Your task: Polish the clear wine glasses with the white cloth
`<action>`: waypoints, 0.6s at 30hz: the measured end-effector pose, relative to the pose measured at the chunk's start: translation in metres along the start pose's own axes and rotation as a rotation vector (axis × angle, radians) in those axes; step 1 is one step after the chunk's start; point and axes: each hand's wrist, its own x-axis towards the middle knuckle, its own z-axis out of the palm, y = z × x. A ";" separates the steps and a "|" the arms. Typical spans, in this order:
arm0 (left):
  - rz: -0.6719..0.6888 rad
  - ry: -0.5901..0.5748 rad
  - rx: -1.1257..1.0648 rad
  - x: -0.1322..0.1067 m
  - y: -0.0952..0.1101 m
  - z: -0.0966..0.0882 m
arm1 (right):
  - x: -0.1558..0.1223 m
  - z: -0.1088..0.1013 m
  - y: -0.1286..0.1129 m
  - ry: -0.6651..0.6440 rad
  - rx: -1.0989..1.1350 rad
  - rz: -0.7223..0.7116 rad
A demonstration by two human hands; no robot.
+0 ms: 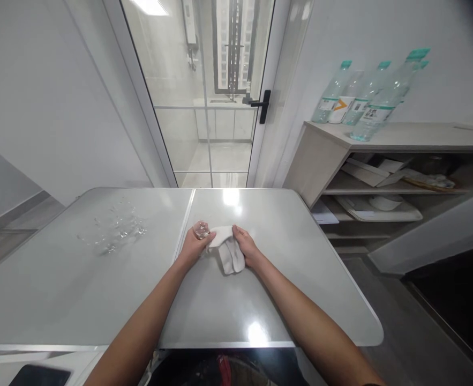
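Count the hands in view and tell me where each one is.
2, both over the table: the left hand holds a clear glass, its thumb at the white cloth; the right hand grips that cloth's right side.

Glass (201, 229) and white cloth (231, 257) in fingers (241, 237)

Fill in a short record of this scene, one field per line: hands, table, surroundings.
Left hand: holds a small clear glass, thumb at the cloth's edge
Right hand: grips the white cloth, which hangs in folds between the hands
Table: pale, glossy, with a seam across it
Table's left part: a cluster of clear glassware, exact count unclear
Cabinet: at right, bottles with green caps on top
Door: beyond the table, glazed, black handle
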 end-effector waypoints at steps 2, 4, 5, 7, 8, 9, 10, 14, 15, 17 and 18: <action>-0.009 0.055 -0.043 0.002 0.000 0.000 | -0.002 0.000 -0.001 -0.052 -0.086 -0.026; -0.010 0.084 -0.056 0.003 0.000 -0.002 | -0.002 -0.001 -0.001 -0.089 -0.176 -0.070; 0.002 0.092 -0.033 0.004 -0.001 -0.004 | -0.001 -0.002 -0.001 -0.076 -0.190 -0.087; 0.055 0.116 0.071 0.004 -0.004 -0.008 | 0.003 -0.006 0.001 0.033 -0.120 -0.123; 0.092 0.121 0.131 0.004 -0.006 -0.010 | 0.006 -0.010 0.001 0.123 -0.045 -0.156; 0.134 0.115 0.185 0.003 -0.007 -0.011 | 0.009 -0.014 0.001 0.225 0.034 -0.206; 0.178 0.097 0.233 0.003 -0.008 -0.013 | 0.013 -0.018 0.002 0.341 0.100 -0.271; 0.350 0.009 0.457 0.002 -0.009 -0.013 | 0.020 -0.033 0.002 0.632 0.078 -0.460; 0.392 0.007 0.520 0.002 -0.009 -0.013 | 0.019 -0.034 0.002 0.657 -0.007 -0.499; 0.460 0.022 0.610 0.002 -0.009 -0.012 | 0.014 -0.033 0.001 0.632 -0.221 -0.567; 0.483 0.031 0.635 0.002 -0.009 -0.012 | 0.010 -0.031 0.001 0.566 -0.329 -0.581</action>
